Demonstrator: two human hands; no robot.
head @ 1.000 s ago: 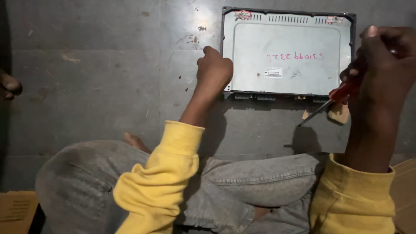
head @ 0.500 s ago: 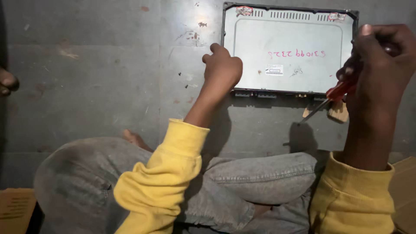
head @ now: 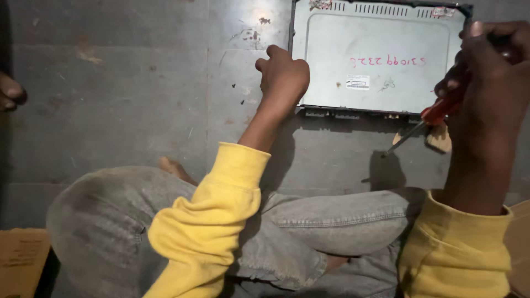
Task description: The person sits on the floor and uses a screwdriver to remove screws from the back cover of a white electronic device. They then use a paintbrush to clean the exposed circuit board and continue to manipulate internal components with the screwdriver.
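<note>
A flat grey metal box [head: 381, 55] with vent slots and a small white label lies on the grey floor in front of me. My left hand [head: 284, 77] rests curled against its near left corner, fingers closed, holding nothing I can make out. My right hand [head: 488, 77] is raised over the box's right end and grips a screwdriver with a red handle [head: 439, 110]. Its thin shaft points down and left, with the tip just above the floor, near the box's front edge.
I sit cross-legged in grey jeans [head: 182, 221] and yellow sleeves, a bare foot [head: 174, 168] showing. Another person's fingers [head: 10, 91] show at the left edge. A brown cardboard piece [head: 19, 259] lies at the lower left. A small tan scrap [head: 439, 138] lies beside the screwdriver.
My left hand has slid slightly down and left along the box's corner. The right hand with the screwdriver has barely shifted.
</note>
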